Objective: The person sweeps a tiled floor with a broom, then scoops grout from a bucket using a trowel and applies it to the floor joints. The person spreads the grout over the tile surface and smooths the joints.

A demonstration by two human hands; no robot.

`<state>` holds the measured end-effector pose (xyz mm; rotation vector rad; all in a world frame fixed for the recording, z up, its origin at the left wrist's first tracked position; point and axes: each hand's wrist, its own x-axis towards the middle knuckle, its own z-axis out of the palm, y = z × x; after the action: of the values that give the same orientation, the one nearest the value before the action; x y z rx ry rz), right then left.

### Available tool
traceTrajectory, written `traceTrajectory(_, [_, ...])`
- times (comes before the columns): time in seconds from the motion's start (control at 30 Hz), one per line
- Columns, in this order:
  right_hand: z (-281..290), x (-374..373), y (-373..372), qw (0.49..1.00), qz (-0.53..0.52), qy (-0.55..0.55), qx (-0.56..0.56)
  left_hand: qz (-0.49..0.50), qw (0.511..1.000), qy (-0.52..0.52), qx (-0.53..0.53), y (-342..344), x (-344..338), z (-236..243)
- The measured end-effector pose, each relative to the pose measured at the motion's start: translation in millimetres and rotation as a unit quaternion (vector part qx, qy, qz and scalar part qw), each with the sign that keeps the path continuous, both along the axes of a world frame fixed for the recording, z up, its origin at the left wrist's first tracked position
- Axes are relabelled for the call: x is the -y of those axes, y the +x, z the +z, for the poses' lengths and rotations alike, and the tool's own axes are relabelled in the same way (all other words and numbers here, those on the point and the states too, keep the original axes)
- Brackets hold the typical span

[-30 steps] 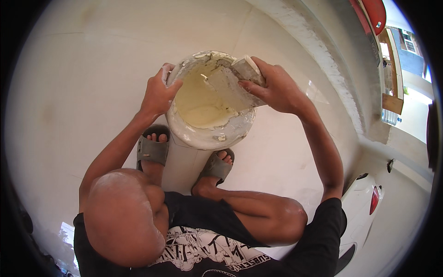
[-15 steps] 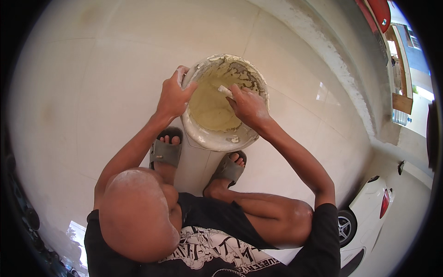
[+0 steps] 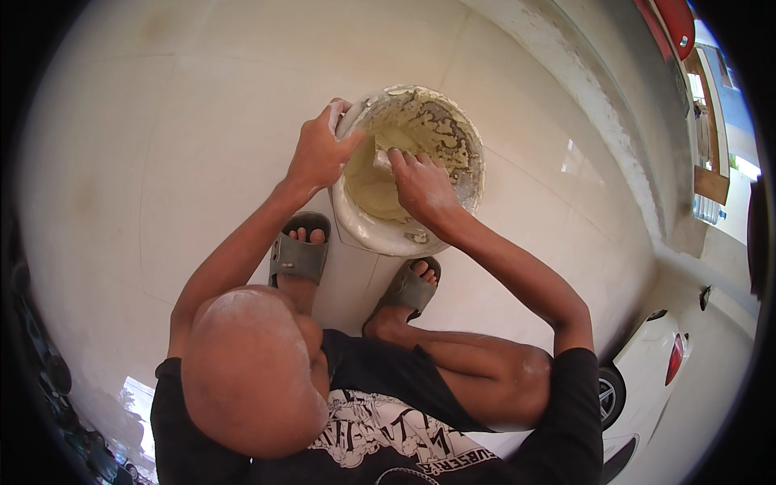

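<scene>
A grimy pale bucket (image 3: 380, 238) stands tilted or upright, I cannot tell which, with yellowish paste (image 3: 372, 194) inside and dried crust on its wall. My left hand (image 3: 323, 149) grips the bucket's left rim, thumb over the edge. My right hand (image 3: 420, 182) is inside the bucket, fingers wrapped round a flat scraping tool (image 3: 383, 158); its blade is partly hidden by the fingers and paste.
My sandalled feet (image 3: 298, 257) are on the pale tiled floor (image 3: 162, 145), close below the bucket, and my bent knees are near my arms. At right are a concrete ledge (image 3: 598, 105), a wooden board (image 3: 710, 184) and a white car (image 3: 659, 352).
My right hand has moved from the bucket's right rim, where the blade was raised, down and inward into the bucket. The bucket and left hand sit further right in the view.
</scene>
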<state>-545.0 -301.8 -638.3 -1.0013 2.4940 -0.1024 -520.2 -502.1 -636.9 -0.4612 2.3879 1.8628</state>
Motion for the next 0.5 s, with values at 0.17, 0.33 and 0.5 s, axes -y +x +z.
traceTrajectory(0.17, [-23, -7, 23, 0.996, 0.081, -0.008, 0.038, -0.002, 1.0, -0.014, -0.004, -1, 2, -4])
traceTrajectory(0.33, [22, 4, -3, 0.984, -0.042, 0.041, 0.166, -0.01, 1.0, -0.021, -0.017, 2, 6, -7])
traceTrajectory(0.5, [-17, 7, 10, 0.999, -0.036, 0.022, 0.017, -0.023, 1.0, 0.005, -0.001, -5, 6, -7])
